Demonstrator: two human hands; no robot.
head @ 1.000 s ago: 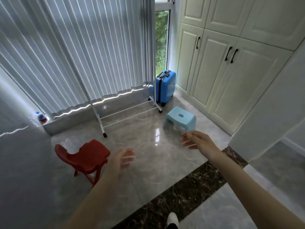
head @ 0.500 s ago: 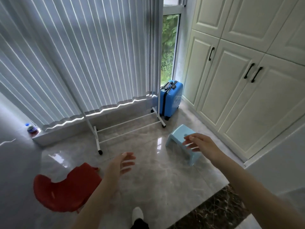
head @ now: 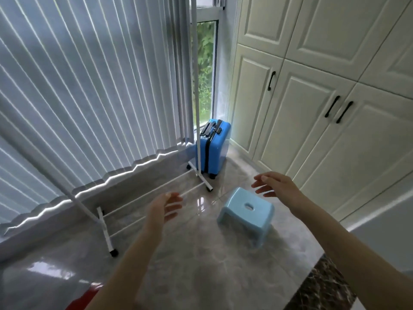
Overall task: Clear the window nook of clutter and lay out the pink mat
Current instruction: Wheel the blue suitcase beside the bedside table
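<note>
Two empty hands, left (head: 164, 208) and right (head: 276, 185), one stool (head: 247, 212), one suitcase (head: 213, 147).

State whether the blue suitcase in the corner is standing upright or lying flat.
Upright. The blue suitcase stands on its wheels on the floor, its black handle on top, beside the white rack post. Neither hand touches it.

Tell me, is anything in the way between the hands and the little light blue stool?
No, nothing visible. The right hand hovers open just above the light blue stool, and the left hand is beside it over bare floor. The white rack stands farther back.
</note>
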